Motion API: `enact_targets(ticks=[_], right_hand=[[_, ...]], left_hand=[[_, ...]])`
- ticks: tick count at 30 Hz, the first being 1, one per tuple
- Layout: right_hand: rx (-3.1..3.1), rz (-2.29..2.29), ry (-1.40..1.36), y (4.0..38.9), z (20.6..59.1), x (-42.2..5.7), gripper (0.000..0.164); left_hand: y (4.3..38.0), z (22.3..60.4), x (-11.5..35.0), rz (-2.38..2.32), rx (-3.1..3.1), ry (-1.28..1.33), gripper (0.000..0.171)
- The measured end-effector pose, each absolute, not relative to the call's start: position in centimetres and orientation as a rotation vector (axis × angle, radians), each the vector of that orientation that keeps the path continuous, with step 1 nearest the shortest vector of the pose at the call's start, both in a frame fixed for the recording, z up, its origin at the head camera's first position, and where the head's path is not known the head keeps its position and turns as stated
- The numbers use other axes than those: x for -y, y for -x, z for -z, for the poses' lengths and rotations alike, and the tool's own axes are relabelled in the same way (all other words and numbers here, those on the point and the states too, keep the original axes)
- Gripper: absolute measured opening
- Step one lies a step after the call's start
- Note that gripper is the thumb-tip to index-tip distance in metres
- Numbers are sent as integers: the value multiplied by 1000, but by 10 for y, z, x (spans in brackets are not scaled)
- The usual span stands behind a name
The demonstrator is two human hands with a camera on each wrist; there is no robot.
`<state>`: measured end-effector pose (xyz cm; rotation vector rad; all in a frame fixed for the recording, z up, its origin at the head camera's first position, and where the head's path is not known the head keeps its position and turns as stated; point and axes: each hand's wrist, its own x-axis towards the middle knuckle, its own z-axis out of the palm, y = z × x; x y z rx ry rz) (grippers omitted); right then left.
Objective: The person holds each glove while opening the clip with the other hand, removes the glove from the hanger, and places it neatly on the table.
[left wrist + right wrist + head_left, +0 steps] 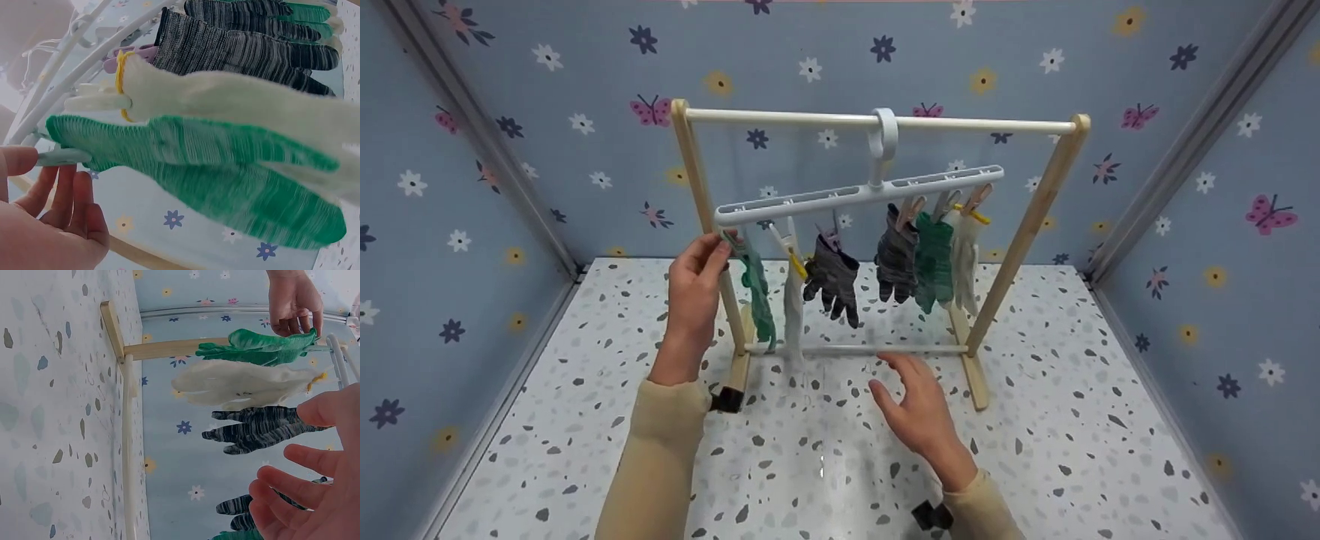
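My left hand (694,281) pinches a pale clothespin (64,157) at the cuff of a green glove (197,169), near the left end of a white clip hanger (825,201). The glove hangs fingers down. Beside it hangs a white glove (793,307) with a yellow cuff edge, then a black-and-grey striped glove (834,281). On the right half hang another striped glove (896,259), a green glove (934,262) and a white glove (964,262), each clipped. With fingers spread and nothing held, my right hand (919,405) is below and in front of the gloves.
The hanger hooks over the white top bar (787,117) of a wooden-legged rack (1024,232) and tilts down to the left. The rack stands on a speckled white surface (825,480). Flower-patterned panels (825,45) enclose the back and sides.
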<state>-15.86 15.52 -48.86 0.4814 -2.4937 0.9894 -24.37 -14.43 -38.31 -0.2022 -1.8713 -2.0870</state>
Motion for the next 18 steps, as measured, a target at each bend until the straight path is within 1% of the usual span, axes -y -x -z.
enact_targets(ticks=[5, 11, 18], right_hand=[[2475, -1016, -520, 159, 485, -152, 34], [2446, -1053, -559, 162, 477, -142, 34], [2380, -1104, -633, 164, 466, -127, 32]], left_hand=[[240, 388, 150, 2048, 1921, 282, 33], [244, 394, 159, 2152, 1889, 479, 31], [254, 398, 163, 2341, 1711, 797, 18]])
